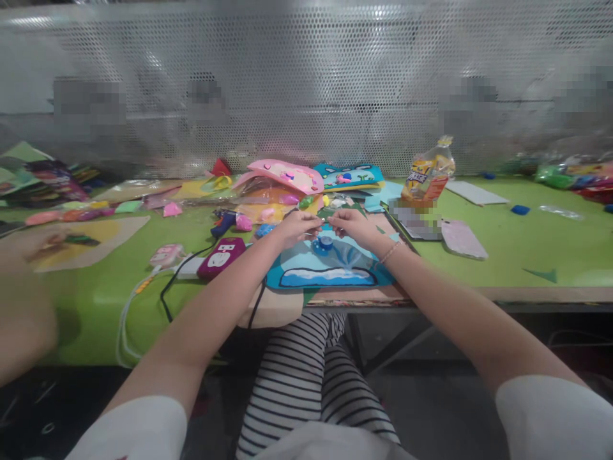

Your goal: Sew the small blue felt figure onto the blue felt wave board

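My left hand [301, 227] and my right hand [352, 225] are held close together over the green table [479, 255], fingers pinched toward each other on something small that I cannot make out. Just below them a small blue round piece [325, 243] sits on a light-blue felt cutout [330, 268] with a white and dark-blue wave shape. A bracelet circles my right wrist.
A blue glue gun [224, 222] and a purple power strip [221, 257] with cables lie to the left. Pink and blue felt pieces [287, 176] pile behind. A snack bag [428, 172] stands at right. Another person's arm [23, 306] is at far left. A perforated metal screen backs the table.
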{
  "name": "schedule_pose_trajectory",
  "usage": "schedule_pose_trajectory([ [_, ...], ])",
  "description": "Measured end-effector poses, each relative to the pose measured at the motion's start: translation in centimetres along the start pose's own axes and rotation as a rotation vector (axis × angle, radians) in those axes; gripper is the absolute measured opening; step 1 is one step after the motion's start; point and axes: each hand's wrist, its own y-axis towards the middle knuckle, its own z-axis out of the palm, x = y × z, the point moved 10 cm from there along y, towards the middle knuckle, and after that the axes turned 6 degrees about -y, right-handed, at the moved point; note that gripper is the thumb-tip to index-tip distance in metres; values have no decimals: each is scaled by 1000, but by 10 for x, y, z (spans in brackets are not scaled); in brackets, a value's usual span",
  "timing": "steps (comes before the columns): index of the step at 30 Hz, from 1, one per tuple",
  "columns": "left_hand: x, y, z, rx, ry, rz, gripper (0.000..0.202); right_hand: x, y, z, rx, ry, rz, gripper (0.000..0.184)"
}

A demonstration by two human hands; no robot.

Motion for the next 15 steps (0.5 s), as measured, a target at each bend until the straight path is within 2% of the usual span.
schedule_pose_trajectory([
  [10, -1, -1, 2, 8, -29, 5, 22, 0, -1, -6, -57, -139, 22, 46],
  [15, -4, -2, 6, 35, -49, 27, 23, -2, 0, 0, -14, -68, 15, 44],
])
